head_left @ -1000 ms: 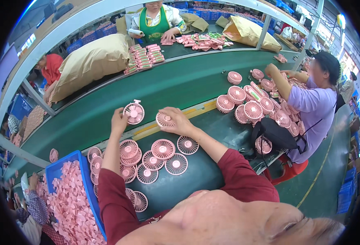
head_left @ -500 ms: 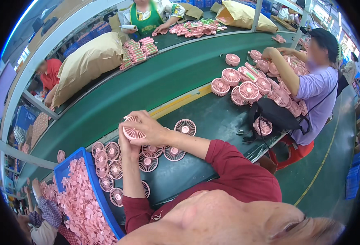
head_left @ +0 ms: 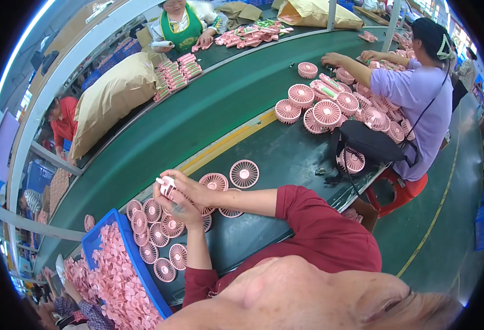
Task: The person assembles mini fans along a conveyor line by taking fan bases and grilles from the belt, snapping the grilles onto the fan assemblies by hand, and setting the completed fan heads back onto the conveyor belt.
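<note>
My left hand (head_left: 177, 208) and my right hand (head_left: 188, 188) are closed together round a small pink plastic fan part (head_left: 166, 183). Its light pink upper end pokes out above my fingers; the rest is hidden in my grip. Close beside my left wrist, several round pink slatted fan grilles (head_left: 172, 225) lie flat on the dark green bench (head_left: 236, 231). More grilles rest under and beyond my right forearm, among them a separate one (head_left: 244, 174).
A blue tray (head_left: 141, 269) heaped with small pink pieces (head_left: 116, 269) stands at the left. Beyond the bench runs a green conveyor belt (head_left: 220, 99). At right, a person in purple (head_left: 418, 99) works at piled pink fans (head_left: 326, 113), near a black bag (head_left: 363, 142).
The round slatted face of the held part showed before; now it is turned and its light pink end shows. My hands have shifted slightly, and the person at right reaches out farther.
</note>
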Tool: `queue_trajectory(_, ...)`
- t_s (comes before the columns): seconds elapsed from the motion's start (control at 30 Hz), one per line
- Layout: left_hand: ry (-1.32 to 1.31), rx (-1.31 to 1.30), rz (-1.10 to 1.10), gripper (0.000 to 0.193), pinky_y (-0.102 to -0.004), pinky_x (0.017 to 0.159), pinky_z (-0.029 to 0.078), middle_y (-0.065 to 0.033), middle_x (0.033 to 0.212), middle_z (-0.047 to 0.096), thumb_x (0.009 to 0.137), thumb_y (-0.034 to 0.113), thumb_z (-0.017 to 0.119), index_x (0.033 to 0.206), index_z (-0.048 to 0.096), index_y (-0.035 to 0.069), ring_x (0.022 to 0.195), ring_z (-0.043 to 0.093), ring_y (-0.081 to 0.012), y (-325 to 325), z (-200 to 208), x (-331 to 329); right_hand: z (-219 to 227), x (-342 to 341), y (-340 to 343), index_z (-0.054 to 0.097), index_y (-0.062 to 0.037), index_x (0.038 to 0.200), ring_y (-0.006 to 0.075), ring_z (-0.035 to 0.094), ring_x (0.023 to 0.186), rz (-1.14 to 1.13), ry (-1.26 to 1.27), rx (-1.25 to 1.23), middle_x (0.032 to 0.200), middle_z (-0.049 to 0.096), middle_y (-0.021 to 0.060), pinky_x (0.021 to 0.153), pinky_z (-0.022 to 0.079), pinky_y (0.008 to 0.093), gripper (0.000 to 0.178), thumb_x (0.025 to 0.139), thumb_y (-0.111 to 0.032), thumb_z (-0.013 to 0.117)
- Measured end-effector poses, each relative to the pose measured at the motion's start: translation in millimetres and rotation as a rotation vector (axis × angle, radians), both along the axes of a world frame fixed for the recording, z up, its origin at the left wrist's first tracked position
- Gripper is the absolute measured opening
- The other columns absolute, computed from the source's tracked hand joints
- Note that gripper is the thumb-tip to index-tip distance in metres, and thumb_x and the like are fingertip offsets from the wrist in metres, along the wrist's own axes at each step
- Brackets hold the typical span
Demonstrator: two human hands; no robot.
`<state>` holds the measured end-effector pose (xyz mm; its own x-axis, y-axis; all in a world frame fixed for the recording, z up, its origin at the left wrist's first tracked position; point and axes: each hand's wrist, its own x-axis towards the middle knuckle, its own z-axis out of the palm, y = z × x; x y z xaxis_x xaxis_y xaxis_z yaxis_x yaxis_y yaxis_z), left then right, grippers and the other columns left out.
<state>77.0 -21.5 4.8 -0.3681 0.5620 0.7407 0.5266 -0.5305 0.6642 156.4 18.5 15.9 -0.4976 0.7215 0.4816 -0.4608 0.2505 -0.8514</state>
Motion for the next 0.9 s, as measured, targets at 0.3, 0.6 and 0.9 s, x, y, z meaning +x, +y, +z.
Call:
queue_trajectory(0.3,-0.453,-0.165,-0.208,0.049,-0.0364,0.092,0.047,-0.0124,0.123,0.051,0.1,0.034,0.046,0.135,0.038,0.0,0.11,0.056,-0.0221,3.1,12.6,-1.6,2.7,5.2,11.6,0.025,-0.0022,0.147,0.025,0.037,0.135,0.018,-0.13,0.066,0.141,0.038,0.0167,0.111,0.029,0.0353,0.076,0.098,-0.057,0.044)
queue_trajectory(0.6,-0.382,-0.072,-0.089,0.038,-0.0313,0.086,0.047,-0.0105,0.111,0.054,0.106,0.032,0.035,0.127,0.041,0.001,0.1,0.055,-0.0168,-1.9,2.8,-1.5,-18.5,-8.2,-1.8,0.029,-0.0011,0.146,0.0277,0.039,0.136,-0.116,-0.115,0.156,0.142,0.041,0.0187,0.112,0.03,0.0372,0.062,0.096,-0.034,0.047)
queue_trajectory(0.9,-0.386,-0.478,-0.228,0.043,-0.0385,0.094,0.045,-0.0185,0.114,0.059,0.106,0.032,0.037,0.132,0.044,-0.001,0.104,0.058,-0.0249,18.0,-20.6,-21.8,-29.1,9.6,43.6,0.04,0.0015,0.139,0.0322,0.051,0.125,-0.276,-0.426,0.198,0.136,0.05,0.0215,0.107,0.038,0.0384,0.052,0.099,-0.03,0.048)
